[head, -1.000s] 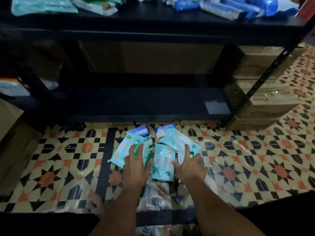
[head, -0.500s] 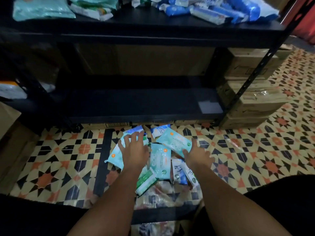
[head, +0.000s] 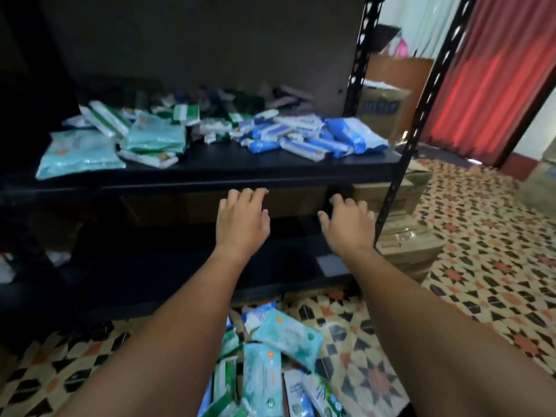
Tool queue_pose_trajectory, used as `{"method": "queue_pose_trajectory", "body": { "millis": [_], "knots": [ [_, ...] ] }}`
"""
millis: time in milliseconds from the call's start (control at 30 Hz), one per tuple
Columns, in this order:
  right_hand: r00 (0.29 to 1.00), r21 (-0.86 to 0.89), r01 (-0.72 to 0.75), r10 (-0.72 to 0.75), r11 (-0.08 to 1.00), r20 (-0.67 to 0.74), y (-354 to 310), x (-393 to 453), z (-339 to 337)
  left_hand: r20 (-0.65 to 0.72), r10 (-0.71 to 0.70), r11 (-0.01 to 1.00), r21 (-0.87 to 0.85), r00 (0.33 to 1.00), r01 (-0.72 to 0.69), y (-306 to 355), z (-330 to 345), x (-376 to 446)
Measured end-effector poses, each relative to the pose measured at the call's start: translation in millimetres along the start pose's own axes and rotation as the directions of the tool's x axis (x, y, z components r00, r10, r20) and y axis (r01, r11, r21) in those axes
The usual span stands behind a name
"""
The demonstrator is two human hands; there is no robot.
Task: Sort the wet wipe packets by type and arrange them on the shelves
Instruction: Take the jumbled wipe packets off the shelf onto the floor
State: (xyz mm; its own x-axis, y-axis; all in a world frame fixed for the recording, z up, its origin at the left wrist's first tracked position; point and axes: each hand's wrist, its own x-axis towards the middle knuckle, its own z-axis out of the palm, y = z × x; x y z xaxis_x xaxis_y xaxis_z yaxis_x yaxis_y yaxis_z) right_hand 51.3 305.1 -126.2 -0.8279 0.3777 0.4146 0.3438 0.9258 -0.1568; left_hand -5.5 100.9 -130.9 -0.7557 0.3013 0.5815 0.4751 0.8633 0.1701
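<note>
- While both hands sit mid-frame with nothing in them, grip state is simple: left hand [head: 242, 219] released, fingers loosely spread, palm down; right hand [head: 349, 224] the same, fingers slightly bent, holding nothing.
- Both hands hover in front of the front edge of the middle shelf [head: 210, 183], just below its lip. Can't tell if the fingertips touch it.
- Forearms run up from the bottom corners of the frame, nearly parallel, wrists straight, hands well apart from each other.
- Unsorted packets on the floor [head: 270, 356]: lower centre of the frame, between the forearms, a mixed heap of teal, green and blue-white wrappers on patterned tile.
- Already on the middle shelf: teal packets [head: 81, 155] at left, green-and-white packets [head: 111, 120] behind them, blue packets [head: 304, 138] right of centre. The groups are rough; the middle looks jumbled.
- Lower shelf [head: 180, 275], centre of the frame, is dark; a pale label [head: 332, 264] sits near its right end, otherwise I can't make out contents.
- Step in hand, my read: between picks, with bare hands near the shelf and the floor pile still to sort.
- Next move likely calls for either reaching down to the pile and taking one type at a time, or reaching up to tidy a group. Match wrapper colour to the existing group before placing.
- Risk: the packets look slick, so stacked ones may slide.
- Background, right of the frame: cardboard boxes [head: 400, 236] beside the rack post, red curtain [head: 487, 79] at upper right.
</note>
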Motion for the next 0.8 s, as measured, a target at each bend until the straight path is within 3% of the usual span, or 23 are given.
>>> {"method": "queue_pose_trajectory", "body": {
  "millis": [133,267,500,667,800],
  "knots": [
    [0.998,-0.042,0.022,-0.024,0.999,-0.056,2,44,-28,-0.026,0.035,0.999,0.009,0.999,-0.035,8,-22,57],
    [0.999,-0.086,0.020,-0.022,0.996,-0.031,6,91,-38,0.044,-0.019,1.000,-0.009,0.999,0.019,10,-27,111],
    [0.977,-0.068,0.136,-0.122,0.988,0.172,4,149,-35,0.191,-0.117,0.982,-0.124,0.975,0.143,-9,3,180],
    [0.936,-0.109,0.178,-0.134,0.978,0.324,-7,186,-26,0.250,-0.016,0.992,-0.119,0.968,0.047,-20,25,210],
    [0.920,-0.114,0.149,-0.096,0.982,0.380,-16,200,-16,0.237,-0.018,0.994,-0.100,0.971,0.043,-27,38,219]
  ]
}}
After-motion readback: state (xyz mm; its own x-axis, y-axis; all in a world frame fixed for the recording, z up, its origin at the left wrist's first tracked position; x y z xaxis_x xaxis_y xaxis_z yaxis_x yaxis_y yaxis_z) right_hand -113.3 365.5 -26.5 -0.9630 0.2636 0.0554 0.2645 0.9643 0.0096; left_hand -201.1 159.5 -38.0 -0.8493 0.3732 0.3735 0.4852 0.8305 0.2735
